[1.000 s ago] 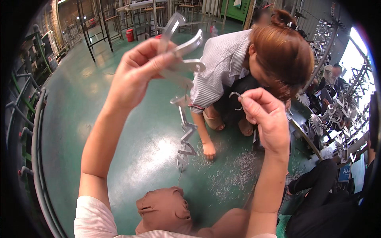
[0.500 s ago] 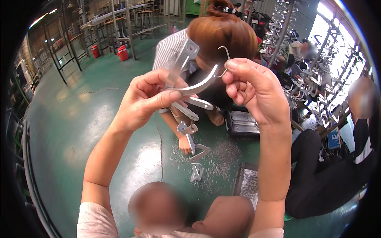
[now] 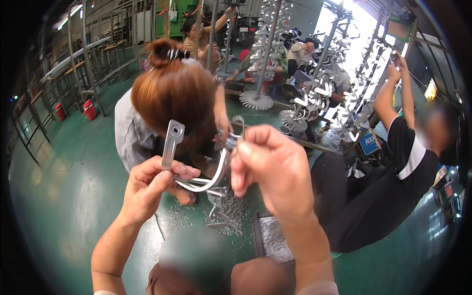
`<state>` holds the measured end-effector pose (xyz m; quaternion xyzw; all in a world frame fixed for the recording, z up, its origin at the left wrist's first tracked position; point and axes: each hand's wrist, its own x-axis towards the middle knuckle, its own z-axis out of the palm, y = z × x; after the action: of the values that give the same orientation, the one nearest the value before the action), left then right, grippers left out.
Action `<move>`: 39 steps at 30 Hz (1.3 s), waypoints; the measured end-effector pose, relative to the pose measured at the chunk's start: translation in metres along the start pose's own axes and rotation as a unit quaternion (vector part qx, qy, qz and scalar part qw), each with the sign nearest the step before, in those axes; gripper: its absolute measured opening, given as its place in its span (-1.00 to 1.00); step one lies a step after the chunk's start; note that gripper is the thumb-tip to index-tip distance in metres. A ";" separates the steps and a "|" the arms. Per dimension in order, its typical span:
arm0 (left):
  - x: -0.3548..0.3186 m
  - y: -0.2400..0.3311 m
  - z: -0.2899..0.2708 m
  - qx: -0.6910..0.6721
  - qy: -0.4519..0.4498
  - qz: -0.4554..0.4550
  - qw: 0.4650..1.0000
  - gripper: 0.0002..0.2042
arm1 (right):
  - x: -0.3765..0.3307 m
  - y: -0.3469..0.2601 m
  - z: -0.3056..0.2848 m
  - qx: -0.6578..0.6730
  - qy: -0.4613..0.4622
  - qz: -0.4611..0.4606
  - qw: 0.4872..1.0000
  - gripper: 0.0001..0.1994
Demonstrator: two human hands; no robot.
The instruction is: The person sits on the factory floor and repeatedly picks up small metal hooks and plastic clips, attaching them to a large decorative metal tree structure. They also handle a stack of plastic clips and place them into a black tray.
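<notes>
My left hand (image 3: 146, 187) is closed around a curved silver metal bracket (image 3: 218, 176), which has a flat upright arm with a hole at its top. A bent wire hook (image 3: 242, 129) is pinched between the thumb and fingers of my right hand (image 3: 280, 172), close to the bracket's free end. Whether hook and bracket touch I cannot tell. Below my hands hang several linked metal brackets (image 3: 217, 214), partly hidden behind the held one and my right fingers.
A person with tied-up hair (image 3: 172, 93) bends forward just beyond my hands. Small metal pieces (image 3: 238, 211) are scattered on the green floor, beside a dark tray (image 3: 273, 236). Racks hung with metal parts (image 3: 268, 39) stand behind. At right sits a person in black (image 3: 383, 196).
The view has swung to the right. Both hands now appear lower and further left, still holding bracket and hook. The hook stands more upright, and the hanging brackets have shifted.
</notes>
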<state>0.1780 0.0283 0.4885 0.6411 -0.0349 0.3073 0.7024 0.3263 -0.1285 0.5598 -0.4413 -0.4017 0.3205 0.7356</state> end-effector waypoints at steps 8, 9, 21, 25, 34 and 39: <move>0.070 0.077 -0.020 -0.034 0.114 -0.007 0.993 -0.84 | 0.015 -0.114 -0.007 -0.073 0.123 -0.071 0.987 -0.92; 0.078 0.089 -0.022 -0.030 0.117 -0.008 0.993 -0.84 | 0.018 -0.129 -0.006 -0.081 0.147 -0.089 0.982 -0.92; 0.081 0.256 -0.045 0.019 0.221 -0.134 0.966 -0.83 | 0.059 -0.312 0.037 -0.209 0.355 -0.215 0.885 -0.91; 0.077 0.314 -0.055 0.114 0.224 -0.199 0.947 -0.83 | 0.074 -0.367 0.055 -0.234 0.401 -0.240 0.852 -0.89; 0.056 0.376 -0.053 0.134 0.144 -0.333 0.922 -0.83 | 0.082 -0.420 0.062 -0.263 0.433 -0.250 0.825 -0.87; 0.041 0.368 -0.052 0.017 0.183 -0.360 0.915 -0.90 | 0.085 -0.398 0.059 -0.246 0.446 -0.233 0.828 -0.87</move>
<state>0.0178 0.0884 0.8209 0.5548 0.3326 0.1460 0.7485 0.3609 -0.1965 0.9642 -0.5959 -0.1864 -0.2021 0.7545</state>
